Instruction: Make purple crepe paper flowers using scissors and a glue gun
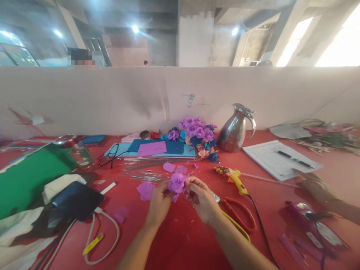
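Note:
A purple paper flower (177, 182) is held up between both hands above the red table (171, 240). My left hand (161, 202) grips its left side with the fingers closed. On the right side, my right hand (201, 198) pinches the petals. Loose purple paper pieces (145, 190) lie just left of the hands, and more petal pieces (169, 167) lie beyond them. A yellow glue gun (238, 181) rests to the right, near red-handled scissors (244, 215). Behind the flower stands a cluster of purple, blue and pink paper flowers (197, 133).
A steel jug (233, 129) stands by the partition (126, 97). Another person's hand (316, 187) is beside a notepad (270, 159) with pens. Glasses (112, 155), a glass jar (81, 153), a dark phone (78, 200) with a cable and a purple device (317, 228) lie around.

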Tool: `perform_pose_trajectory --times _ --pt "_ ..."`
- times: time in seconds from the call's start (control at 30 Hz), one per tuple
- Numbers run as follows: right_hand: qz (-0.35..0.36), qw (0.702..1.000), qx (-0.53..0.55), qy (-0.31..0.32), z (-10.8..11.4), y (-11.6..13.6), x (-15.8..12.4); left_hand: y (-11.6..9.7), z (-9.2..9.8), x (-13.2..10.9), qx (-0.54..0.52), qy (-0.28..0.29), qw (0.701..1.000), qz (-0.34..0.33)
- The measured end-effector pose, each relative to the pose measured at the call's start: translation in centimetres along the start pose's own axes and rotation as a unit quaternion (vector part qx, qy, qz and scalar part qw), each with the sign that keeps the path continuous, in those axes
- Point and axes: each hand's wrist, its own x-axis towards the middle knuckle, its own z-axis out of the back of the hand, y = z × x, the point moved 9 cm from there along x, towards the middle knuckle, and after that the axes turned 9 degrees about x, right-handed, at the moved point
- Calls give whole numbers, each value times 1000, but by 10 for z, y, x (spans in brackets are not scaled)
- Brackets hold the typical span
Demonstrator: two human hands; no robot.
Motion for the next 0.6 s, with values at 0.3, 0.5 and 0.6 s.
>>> perform_pose_trajectory --times 0.3,0.5,0.6 --pt "0 1000 -9 -3 0 -1 0 3 4 1 -9 -14 999 29" --pt "19 1000 -16 -13 1 3 0 7 2 -1 -23 -7 997 74" --pt "14 1000 -11 -14 1 4 -1 7 3 -1 -24 -11 997 75"
